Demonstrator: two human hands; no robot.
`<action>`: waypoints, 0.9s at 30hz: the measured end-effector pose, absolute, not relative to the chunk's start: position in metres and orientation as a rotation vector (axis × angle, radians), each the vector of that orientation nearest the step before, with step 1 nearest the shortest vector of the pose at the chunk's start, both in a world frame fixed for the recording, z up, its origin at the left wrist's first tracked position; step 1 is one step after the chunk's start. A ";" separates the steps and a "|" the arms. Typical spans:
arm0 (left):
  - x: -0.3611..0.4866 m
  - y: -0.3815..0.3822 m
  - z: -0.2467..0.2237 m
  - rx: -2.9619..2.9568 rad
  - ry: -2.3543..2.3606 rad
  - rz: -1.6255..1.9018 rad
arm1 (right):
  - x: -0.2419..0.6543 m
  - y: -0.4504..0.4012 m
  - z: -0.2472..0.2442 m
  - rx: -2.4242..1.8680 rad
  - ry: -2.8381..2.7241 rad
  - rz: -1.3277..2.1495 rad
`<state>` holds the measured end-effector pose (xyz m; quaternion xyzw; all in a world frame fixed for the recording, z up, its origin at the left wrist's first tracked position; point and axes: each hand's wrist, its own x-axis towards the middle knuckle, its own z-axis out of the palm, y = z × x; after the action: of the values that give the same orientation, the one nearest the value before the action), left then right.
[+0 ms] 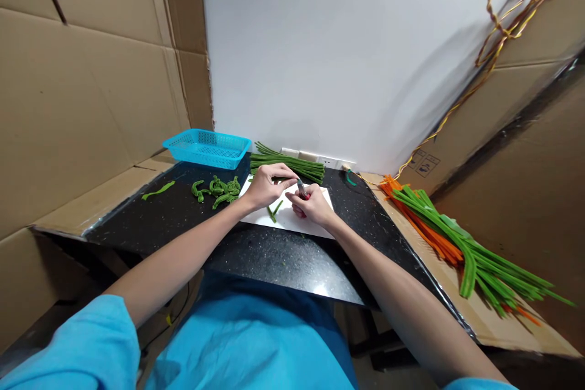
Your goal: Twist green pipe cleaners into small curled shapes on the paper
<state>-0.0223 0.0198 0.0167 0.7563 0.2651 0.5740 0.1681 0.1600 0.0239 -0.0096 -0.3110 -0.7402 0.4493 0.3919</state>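
Observation:
Over a white sheet (292,217) on the black table, my right hand (311,203) is closed round a small red-handled tool (302,191), its grey tip pointing up and left. My left hand (270,185) is beside that tip, thumb and forefinger pinched together; what they pinch is too small to make out. A short bent green piece (274,211) lies on the sheet below my left hand. Left of the sheet sit several curled green pieces (219,189). Just behind my hands rests a bundle of long green stems (292,166).
A blue basket (208,149) stands at the back left, and a flat green strip (158,190) lies in front of it. Green strips (450,228) and orange strips (427,231) lie on cardboard at the right. Twisted wire (461,100) runs down to a wall socket (328,162).

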 end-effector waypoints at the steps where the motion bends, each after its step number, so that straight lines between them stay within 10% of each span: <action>1: -0.023 0.020 0.017 2.154 0.754 1.632 | 0.160 0.023 -0.009 -0.795 -1.886 1.135; 13: -0.023 0.022 0.014 2.187 0.764 1.623 | 0.167 0.024 -0.011 -0.805 -1.987 1.010; 27: -0.035 0.026 0.012 2.658 0.818 1.465 | 0.185 0.018 0.016 -1.309 -2.269 0.063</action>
<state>-0.0347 0.0259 0.0124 0.8456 0.2603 0.4661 -0.0006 0.1855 0.0179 0.0162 -0.4827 -0.8367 0.0233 0.2579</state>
